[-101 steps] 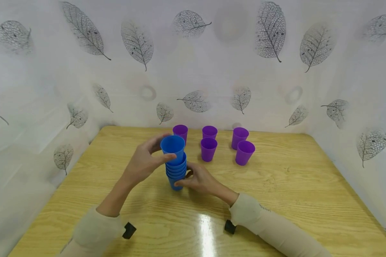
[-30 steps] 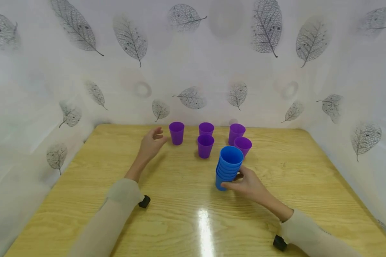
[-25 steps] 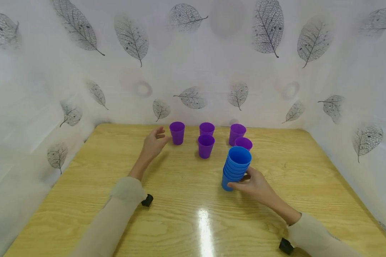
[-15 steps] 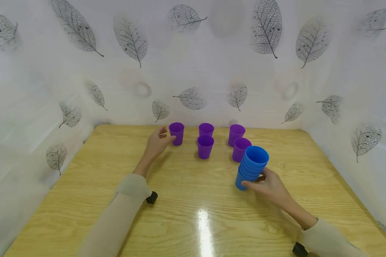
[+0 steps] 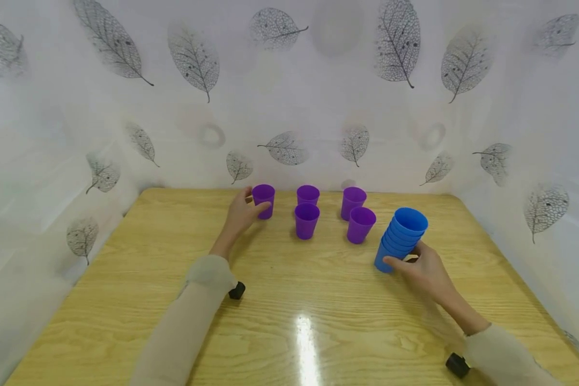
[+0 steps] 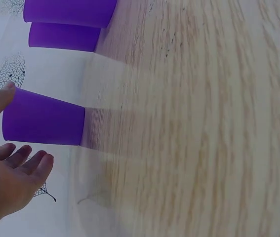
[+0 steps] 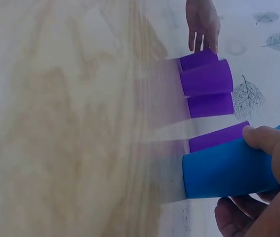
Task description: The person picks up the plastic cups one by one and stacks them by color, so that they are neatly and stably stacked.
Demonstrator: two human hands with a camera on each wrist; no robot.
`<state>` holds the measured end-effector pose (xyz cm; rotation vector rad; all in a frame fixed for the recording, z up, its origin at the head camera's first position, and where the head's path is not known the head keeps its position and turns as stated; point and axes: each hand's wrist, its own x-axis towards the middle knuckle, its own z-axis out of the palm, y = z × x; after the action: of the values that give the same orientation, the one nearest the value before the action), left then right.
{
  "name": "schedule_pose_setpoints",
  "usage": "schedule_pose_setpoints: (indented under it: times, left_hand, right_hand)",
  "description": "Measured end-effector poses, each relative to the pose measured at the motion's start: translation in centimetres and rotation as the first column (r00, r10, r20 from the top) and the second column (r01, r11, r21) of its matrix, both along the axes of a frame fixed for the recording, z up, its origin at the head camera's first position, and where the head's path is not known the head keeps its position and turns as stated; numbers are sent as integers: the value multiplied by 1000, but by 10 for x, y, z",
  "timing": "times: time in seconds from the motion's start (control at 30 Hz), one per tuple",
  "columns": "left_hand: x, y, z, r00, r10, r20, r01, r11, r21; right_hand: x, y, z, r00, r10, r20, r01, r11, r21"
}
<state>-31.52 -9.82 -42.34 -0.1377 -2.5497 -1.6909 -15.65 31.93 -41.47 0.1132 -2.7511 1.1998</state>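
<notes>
In the head view a stack of several nested blue cups (image 5: 396, 244) leans to the right, gripped low on its side by my right hand (image 5: 430, 271). The thumb lies across the lowest blue cup (image 7: 223, 170) in the right wrist view, with the fingers partly hidden behind it. At the back left stands an upright purple cup (image 5: 264, 201). My left hand (image 5: 241, 215) is beside that cup, its thumb reaching over the near side. From the left wrist, a gap shows between the spread fingers (image 6: 31, 165) and the purple cup (image 6: 43, 118).
Two purple cups stand one behind the other at centre, the front cup (image 5: 306, 221) partly covering the back cup (image 5: 307, 193). Farther right are another front purple cup (image 5: 361, 225) and a rear purple cup (image 5: 353, 201). The wooden table (image 5: 270, 311) meets a leaf-patterned backdrop (image 5: 289, 107).
My right hand has carried the blue stack from the centre to the right of the purple cups. My left hand let go of the stack and moved back to the far-left purple cup.
</notes>
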Motion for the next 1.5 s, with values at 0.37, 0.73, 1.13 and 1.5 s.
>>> schedule_pose_setpoints:
  times: [0.37, 0.73, 1.13, 1.5]
  left_hand:
    - [-1, 8, 2, 1000, 13, -14, -13, 1000, -10]
    - [-3, 7, 1, 1000, 12, -16, -13, 998, -61]
    - [-3, 2, 3, 1000, -4, 8, 5, 998, -64]
    - [3, -7, 11, 997, -62, 36, 66, 989, -130]
  right_hand:
    - [-31, 10, 1, 996, -84, 9, 84, 996, -6]
    - [-65, 20, 1, 988, -152, 26, 152, 988, -19]
    - [-92, 17, 4, 976, -219, -8, 217, 971, -97]
    - [-74, 9, 3, 933, -359, 2, 354, 918, -181]
